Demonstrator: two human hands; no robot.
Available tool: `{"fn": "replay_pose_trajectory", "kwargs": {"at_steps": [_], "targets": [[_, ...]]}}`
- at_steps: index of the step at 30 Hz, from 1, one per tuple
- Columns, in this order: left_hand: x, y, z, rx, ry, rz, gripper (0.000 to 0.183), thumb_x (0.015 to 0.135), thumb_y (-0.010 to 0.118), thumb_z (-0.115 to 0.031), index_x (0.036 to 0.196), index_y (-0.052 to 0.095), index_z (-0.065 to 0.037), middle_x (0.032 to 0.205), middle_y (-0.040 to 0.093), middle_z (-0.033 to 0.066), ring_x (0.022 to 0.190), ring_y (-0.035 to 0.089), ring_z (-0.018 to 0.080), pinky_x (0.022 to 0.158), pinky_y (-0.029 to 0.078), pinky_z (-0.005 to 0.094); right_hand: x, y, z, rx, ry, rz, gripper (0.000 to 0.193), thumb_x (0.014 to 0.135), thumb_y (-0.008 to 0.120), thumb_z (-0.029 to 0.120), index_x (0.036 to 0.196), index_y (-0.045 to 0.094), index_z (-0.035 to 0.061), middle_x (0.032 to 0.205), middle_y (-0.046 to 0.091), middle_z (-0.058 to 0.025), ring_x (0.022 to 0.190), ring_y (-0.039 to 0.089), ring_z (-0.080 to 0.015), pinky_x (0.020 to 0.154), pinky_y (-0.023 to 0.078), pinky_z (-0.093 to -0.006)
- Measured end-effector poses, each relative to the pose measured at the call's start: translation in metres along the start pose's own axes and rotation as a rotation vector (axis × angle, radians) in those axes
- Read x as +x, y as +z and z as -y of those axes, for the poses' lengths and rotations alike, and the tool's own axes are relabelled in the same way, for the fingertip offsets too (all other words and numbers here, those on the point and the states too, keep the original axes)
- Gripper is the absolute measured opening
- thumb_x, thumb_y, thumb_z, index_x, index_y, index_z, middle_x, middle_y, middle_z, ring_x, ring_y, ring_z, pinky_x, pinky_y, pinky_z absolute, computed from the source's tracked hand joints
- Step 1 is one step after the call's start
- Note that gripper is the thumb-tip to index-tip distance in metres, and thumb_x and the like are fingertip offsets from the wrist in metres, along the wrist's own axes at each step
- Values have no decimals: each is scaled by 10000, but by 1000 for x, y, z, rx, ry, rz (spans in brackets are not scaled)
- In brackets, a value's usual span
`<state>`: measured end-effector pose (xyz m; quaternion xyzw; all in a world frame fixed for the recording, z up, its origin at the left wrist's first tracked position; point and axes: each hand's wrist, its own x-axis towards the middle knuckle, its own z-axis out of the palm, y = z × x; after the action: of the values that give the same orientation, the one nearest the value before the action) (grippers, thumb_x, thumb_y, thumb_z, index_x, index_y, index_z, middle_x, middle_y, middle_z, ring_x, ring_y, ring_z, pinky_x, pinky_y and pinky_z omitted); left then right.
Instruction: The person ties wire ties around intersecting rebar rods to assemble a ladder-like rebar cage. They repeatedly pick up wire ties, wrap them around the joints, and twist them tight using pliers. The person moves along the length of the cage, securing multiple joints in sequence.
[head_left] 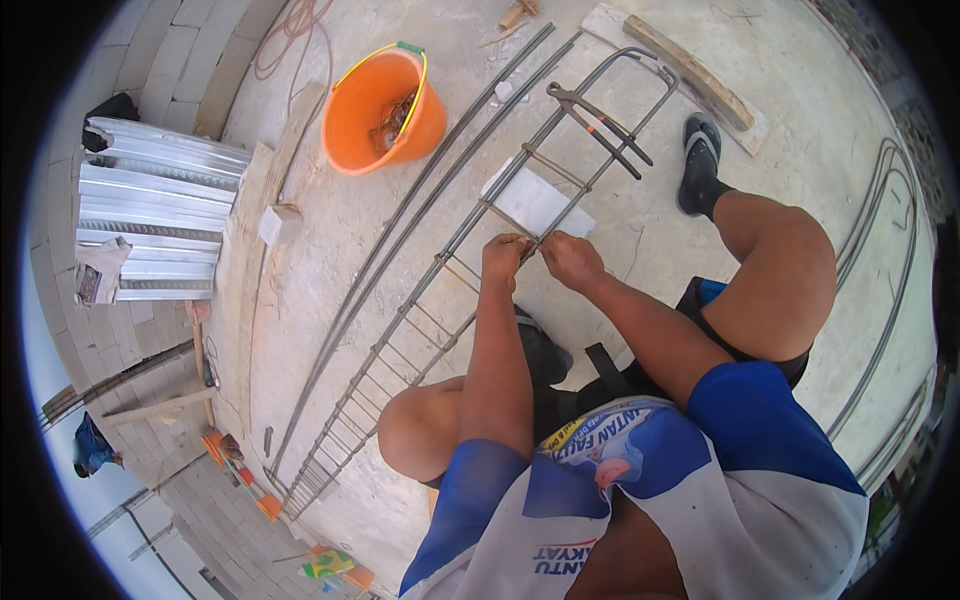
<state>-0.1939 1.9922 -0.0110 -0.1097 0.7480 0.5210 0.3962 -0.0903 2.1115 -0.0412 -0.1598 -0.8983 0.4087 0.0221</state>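
A long rebar cage (437, 262) of lengthwise bars and square stirrups lies across the concrete floor. Both of my hands meet at its near bar, beside a stirrup. My left hand (505, 260) is closed, fingers pinched together, with a small brownish thing at the fingertips that I cannot make out. Close on its right, my right hand (572, 262) is also closed at the bar, and whatever it pinches is hidden. Long-handled end-cutting nippers (597, 127) rest on the cage beyond my hands. A pale flat slab (545, 200) lies beneath the cage.
An orange bucket (362, 125) with brownish wire-like pieces inside stands at the far left. Two loose rebars (420, 190) run beside the cage. A timber plank (690, 72) lies at the far end, corrugated metal sheets (150, 210) at left, bent bars (880, 260) at right.
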Motion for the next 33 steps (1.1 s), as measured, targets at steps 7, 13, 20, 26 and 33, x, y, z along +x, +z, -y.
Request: {"fn": "replay_pose_trajectory", "kwargs": {"at_steps": [7,13,20,26,33], "targets": [[33,-16,42,410,426,12,206,857,606,-100,1025,675,-2,992,686,139,911,655,240,810,506,327,-1,10,5,-30,34,22,189,897,576,170,829,618,-2,813,621,-204,742,634,-401,687,516,-480],[-36,18,4,149,312,-137,263,823,507,49,1026,672,72,962,702,167,911,660,232,854,498,307,0,3,5,-9,72,49,218,902,586,201,876,638,-9,838,628,-220,792,634,-405,715,510,-487],[-29,-2,29,306,426,-33,337,826,465,0,1071,694,34,1037,706,172,971,651,255,885,481,324,-9,-11,34,104,143,-2,353,860,660,303,983,664,-28,860,659,-247,825,650,-400,740,518,-463],[-18,3,25,249,309,-87,265,854,590,-148,1024,704,21,953,710,138,858,652,222,792,500,322,-1,-5,20,138,254,-55,322,867,662,279,941,659,-34,802,662,-255,796,653,-407,716,512,-466],[6,1,36,377,289,-68,295,845,687,-254,1013,718,-14,900,717,146,817,664,237,753,499,348,-30,-8,25,-3,312,78,249,892,596,208,852,637,-34,769,647,-261,776,646,-421,700,505,-495]]}}
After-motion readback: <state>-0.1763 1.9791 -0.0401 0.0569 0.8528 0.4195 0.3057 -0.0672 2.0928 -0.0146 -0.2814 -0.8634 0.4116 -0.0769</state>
